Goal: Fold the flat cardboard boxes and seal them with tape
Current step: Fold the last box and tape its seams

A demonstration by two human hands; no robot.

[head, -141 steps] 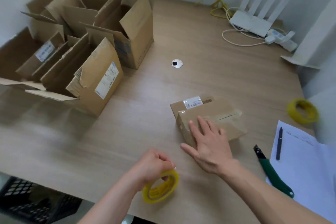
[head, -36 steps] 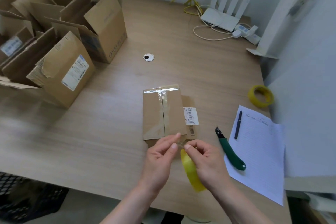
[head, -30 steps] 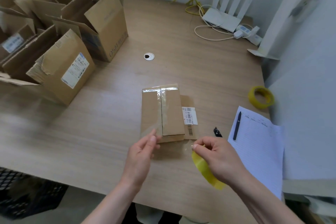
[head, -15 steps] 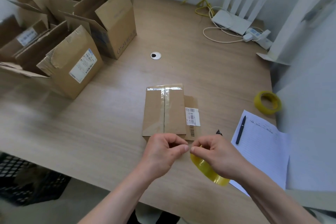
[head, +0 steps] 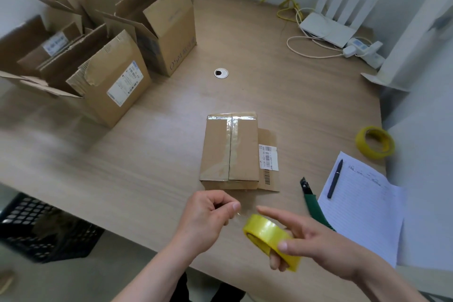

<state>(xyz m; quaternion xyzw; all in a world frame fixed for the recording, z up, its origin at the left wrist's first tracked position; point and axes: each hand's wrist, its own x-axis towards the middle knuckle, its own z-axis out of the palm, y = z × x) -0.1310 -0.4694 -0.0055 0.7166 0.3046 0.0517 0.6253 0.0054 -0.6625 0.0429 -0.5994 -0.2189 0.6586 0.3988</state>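
Note:
A small cardboard box (head: 230, 149) lies in the middle of the wooden table (head: 282, 95), its centre seam covered with clear tape and a white barcode label on its right side. Just in front of it, my left hand (head: 208, 220) pinches the loose end of clear tape between thumb and forefinger. My right hand (head: 311, 245) holds the yellow tape roll (head: 269, 238) with fingers through its core and the forefinger stretched out. A short strip of tape spans between the two hands.
Several open, empty cardboard boxes (head: 117, 39) stand at the back left. To the right lie a green-handled cutter (head: 312, 201), a lined sheet (head: 362, 213) with a pen (head: 334, 179), and a second yellow tape roll (head: 375, 142). A router (head: 328, 27) with cables sits far right. A black crate (head: 41, 225) is below the table edge.
The box was turned so its taped seam faces up. The roll went from my left hand to my right, and my hands have drawn apart, pulling out a short strip of tape.

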